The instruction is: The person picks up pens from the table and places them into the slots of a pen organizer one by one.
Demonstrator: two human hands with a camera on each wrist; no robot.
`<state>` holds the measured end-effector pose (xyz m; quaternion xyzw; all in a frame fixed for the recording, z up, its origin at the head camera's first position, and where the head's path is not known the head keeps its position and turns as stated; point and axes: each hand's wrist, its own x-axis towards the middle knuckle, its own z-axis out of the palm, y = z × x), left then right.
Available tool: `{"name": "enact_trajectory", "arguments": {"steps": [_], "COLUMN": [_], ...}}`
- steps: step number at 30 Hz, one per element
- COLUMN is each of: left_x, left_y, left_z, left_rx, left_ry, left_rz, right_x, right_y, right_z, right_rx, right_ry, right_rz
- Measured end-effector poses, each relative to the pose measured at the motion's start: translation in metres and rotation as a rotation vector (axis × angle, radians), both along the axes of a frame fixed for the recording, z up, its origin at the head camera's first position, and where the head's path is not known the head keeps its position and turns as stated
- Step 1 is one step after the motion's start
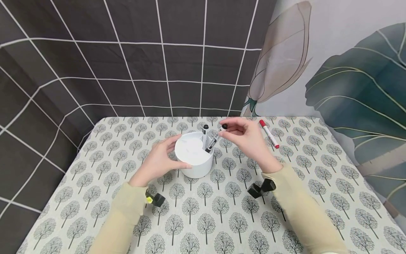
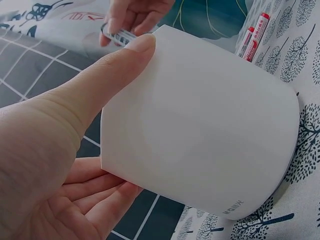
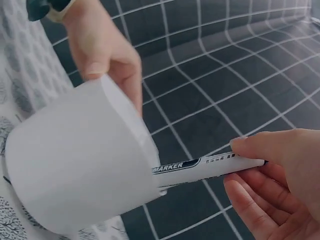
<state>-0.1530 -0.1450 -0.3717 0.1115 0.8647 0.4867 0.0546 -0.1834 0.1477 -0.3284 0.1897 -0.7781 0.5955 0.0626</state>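
Observation:
A white round pen holder (image 1: 198, 170) with inner dividers stands on the table. My left hand (image 1: 161, 158) grips its side, thumb at the near rim and fingers round the far side, as the left wrist view shows the holder's wall (image 2: 200, 125) close up. One black-capped marker (image 1: 205, 134) stands in a compartment. With thumb and fingers, my right hand (image 1: 244, 137) pinches the upper end of a second black-and-white marker (image 3: 200, 167). This marker slants, its lower end inside the holder's right rim and its upper end towards my right hand.
A white marker with red ends (image 1: 269, 134) lies on the table to the right of my right hand. The tree-print tablecloth (image 1: 206, 225) covers the table. Behind it hangs a dark grid-patterned curtain (image 1: 139, 63), with a leaf-printed cloth (image 1: 358, 81) at right.

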Motion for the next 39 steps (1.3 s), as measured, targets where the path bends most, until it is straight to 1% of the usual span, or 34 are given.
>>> {"name": "enact_trajectory", "arguments": {"steps": [7,11,14,19,22,25,30,34,37,39], "left_x": [0.0,0.0,0.001,0.001,0.002,0.004,0.006,0.006,0.005,0.004], "left_y": [0.0,0.0,-0.001,0.0,0.0,-0.002,-0.007,-0.008,-0.007,-0.005], "left_z": [0.001,0.001,0.001,0.0,-0.002,-0.005,-0.008,-0.009,-0.008,-0.008], "left_rx": [0.002,-0.001,-0.007,-0.017,-0.035,-0.065,-0.1,-0.105,-0.097,-0.092], "left_ry": [-0.004,0.001,0.006,0.021,0.047,0.071,0.098,0.117,0.124,0.124], "left_rz": [-0.002,-0.003,-0.001,0.003,0.005,0.018,0.03,0.021,0.014,0.012], "right_x": [-0.006,-0.006,-0.006,-0.005,-0.002,0.0,0.005,0.01,0.014,0.016], "right_y": [-0.016,-0.02,-0.021,-0.016,-0.005,0.01,0.047,0.075,0.09,0.099], "right_z": [-0.014,-0.021,-0.024,-0.024,-0.024,-0.027,-0.037,-0.044,-0.047,-0.051], "right_rx": [0.085,0.122,0.121,0.14,0.154,0.171,0.25,0.302,0.346,0.384], "right_ry": [-0.012,-0.041,-0.054,-0.039,-0.037,-0.055,-0.108,-0.151,-0.177,-0.173], "right_rz": [0.032,0.046,0.051,0.049,0.028,-0.001,-0.092,-0.15,-0.182,-0.204]}}
